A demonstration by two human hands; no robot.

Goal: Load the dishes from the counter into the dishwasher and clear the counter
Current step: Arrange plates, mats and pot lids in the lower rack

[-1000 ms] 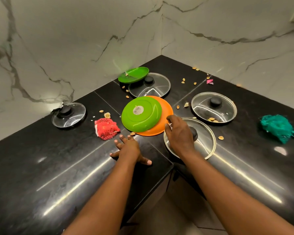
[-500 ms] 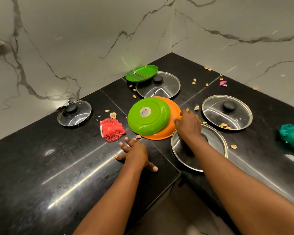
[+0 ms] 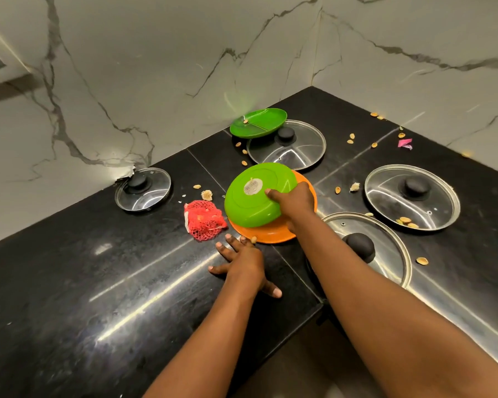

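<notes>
At counter (image 3: pixel 69 282) corner, green plate (image 3: pixel 253 196) is pinched by rt hand (image 3: pixel 295 201); lt hand (image 3: pixel 243 262) lies spread flat. Orange plate (image 3: pixel 270 235) is best kept down during lift.

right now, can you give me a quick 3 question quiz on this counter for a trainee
1. How many glass lids lie on the counter?
2. True or false: the green plate sits upside down on the orange plate.
3. Which hand grips the green plate? A) left hand B) right hand C) neither

Key
1. Four: small lid, back lid, right lid, near lid.
2. True; its labelled underside faces up.
3. B; the left hand rests flat on the counter.
</notes>
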